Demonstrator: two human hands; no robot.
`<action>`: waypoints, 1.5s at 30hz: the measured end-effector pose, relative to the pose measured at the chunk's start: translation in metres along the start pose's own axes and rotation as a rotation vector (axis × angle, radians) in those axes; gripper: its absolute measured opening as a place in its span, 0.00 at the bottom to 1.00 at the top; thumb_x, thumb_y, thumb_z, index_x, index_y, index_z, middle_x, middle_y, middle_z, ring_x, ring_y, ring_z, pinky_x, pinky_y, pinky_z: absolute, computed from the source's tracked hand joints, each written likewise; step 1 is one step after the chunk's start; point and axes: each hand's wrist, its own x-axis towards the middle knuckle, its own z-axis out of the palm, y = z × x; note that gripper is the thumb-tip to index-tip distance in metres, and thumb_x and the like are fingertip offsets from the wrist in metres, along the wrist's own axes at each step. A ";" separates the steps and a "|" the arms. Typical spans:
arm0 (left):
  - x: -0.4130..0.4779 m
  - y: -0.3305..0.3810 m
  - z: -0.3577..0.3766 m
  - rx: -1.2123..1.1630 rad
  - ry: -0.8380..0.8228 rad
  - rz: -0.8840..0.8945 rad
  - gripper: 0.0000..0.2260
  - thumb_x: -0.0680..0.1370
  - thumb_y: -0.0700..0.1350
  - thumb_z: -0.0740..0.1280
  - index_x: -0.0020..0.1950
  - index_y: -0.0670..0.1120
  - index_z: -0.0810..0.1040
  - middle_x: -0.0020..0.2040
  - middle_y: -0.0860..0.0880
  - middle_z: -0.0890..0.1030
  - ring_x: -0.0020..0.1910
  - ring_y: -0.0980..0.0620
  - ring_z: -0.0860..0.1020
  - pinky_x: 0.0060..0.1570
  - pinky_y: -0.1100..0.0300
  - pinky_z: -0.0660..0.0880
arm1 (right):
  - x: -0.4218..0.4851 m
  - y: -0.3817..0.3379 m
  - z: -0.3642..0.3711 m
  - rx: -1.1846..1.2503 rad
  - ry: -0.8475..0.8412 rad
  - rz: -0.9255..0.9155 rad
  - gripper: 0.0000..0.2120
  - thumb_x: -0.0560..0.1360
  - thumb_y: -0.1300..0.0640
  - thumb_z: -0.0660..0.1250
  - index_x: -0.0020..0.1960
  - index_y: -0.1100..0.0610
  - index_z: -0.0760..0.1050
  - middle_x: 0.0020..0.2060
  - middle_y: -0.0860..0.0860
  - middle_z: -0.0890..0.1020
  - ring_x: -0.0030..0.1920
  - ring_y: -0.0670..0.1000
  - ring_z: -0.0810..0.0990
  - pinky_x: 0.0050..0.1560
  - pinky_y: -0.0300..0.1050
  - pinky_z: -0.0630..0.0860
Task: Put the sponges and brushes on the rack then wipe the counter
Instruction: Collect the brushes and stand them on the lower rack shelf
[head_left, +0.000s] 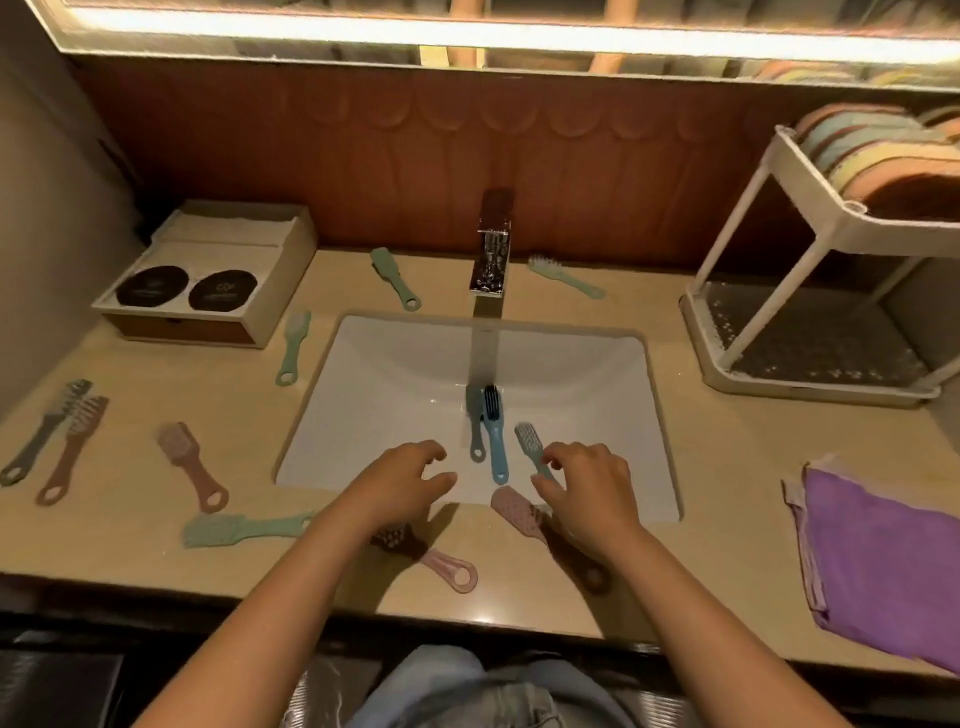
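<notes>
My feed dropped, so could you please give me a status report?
Left hand open, empty. Right hand at white-bristled green plastic brush in white sink basin, grip unclear. Other brushes scattered on beige counter; white plastic rack unobstructed.

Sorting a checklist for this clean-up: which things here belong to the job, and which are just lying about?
Job: counter brushes; sink brushes; sponges on the rack; purple cloth, probably for wiping the counter.
Lying about: box holding two dark discs; faucet.
</notes>
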 end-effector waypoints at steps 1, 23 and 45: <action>-0.004 -0.010 0.008 0.004 0.013 -0.039 0.21 0.79 0.52 0.61 0.71 0.48 0.66 0.70 0.47 0.70 0.66 0.47 0.70 0.65 0.53 0.68 | -0.003 -0.001 0.009 0.000 -0.016 0.011 0.18 0.77 0.46 0.61 0.64 0.50 0.72 0.58 0.50 0.79 0.58 0.53 0.74 0.56 0.46 0.68; -0.019 -0.073 0.045 0.047 0.259 -0.305 0.27 0.70 0.60 0.70 0.61 0.45 0.70 0.58 0.45 0.74 0.59 0.45 0.71 0.55 0.53 0.68 | -0.029 -0.012 0.065 -0.003 0.075 0.090 0.18 0.78 0.50 0.61 0.66 0.53 0.71 0.59 0.53 0.77 0.61 0.55 0.70 0.57 0.48 0.65; -0.019 -0.050 0.028 -0.791 0.357 -0.135 0.11 0.75 0.44 0.69 0.54 0.44 0.72 0.41 0.45 0.78 0.36 0.50 0.77 0.34 0.63 0.74 | -0.034 -0.018 0.048 0.382 0.143 0.063 0.19 0.78 0.54 0.61 0.69 0.52 0.68 0.59 0.51 0.74 0.56 0.52 0.76 0.50 0.49 0.76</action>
